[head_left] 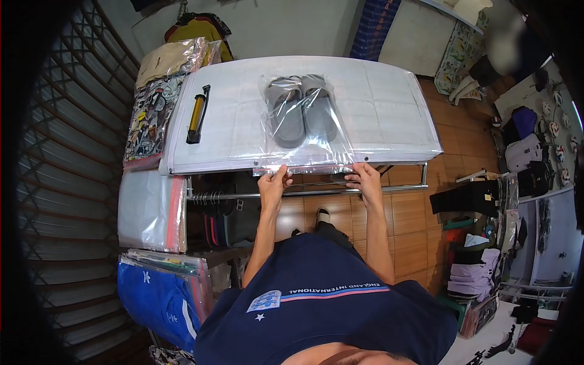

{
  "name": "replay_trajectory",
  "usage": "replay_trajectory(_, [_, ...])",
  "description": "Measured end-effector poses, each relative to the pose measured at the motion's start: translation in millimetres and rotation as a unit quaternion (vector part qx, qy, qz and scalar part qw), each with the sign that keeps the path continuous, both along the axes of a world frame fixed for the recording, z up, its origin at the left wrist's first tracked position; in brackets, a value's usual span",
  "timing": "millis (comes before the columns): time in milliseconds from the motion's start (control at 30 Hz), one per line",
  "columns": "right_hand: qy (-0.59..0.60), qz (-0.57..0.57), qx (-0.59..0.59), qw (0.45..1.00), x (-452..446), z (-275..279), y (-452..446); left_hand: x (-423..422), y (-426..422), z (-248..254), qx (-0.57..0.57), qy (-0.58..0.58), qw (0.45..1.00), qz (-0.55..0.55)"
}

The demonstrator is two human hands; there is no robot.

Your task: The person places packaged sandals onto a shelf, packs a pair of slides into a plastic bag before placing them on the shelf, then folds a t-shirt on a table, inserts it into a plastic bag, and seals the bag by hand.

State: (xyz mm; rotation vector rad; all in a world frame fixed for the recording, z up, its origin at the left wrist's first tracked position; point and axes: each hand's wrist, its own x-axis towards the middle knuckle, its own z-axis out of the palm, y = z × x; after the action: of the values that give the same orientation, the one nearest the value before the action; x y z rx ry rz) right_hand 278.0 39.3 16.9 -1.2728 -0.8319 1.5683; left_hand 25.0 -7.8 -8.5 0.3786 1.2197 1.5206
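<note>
A clear plastic bag point(337, 143) lies on the white-covered table point(389, 97) with a pair of grey clogs point(289, 121) inside it, side by side. Its zip edge, with a reddish strip, hangs at the table's near edge. My left hand point(275, 184) pinches the left part of that edge between thumb and fingers. At the right end of the same edge, my right hand point(365, 180) has its fingers closed on the bag. The clogs lie beyond both hands, untouched.
A yellow and black pump point(196, 114) lies at the table's left. Bagged clothes point(155, 115) are stacked beside it, with more packs point(158, 292) below. A metal rail point(316, 193) runs under the near edge. Folded clothes point(474, 267) stand at the right.
</note>
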Motion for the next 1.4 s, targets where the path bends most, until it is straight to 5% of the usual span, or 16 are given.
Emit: replay_trajectory(1400, [-0.013,0.025,-0.002,1.000,1.4,-4.5,-0.5,23.0,9.0,9.3,-0.014,0.015,0.997,-0.071])
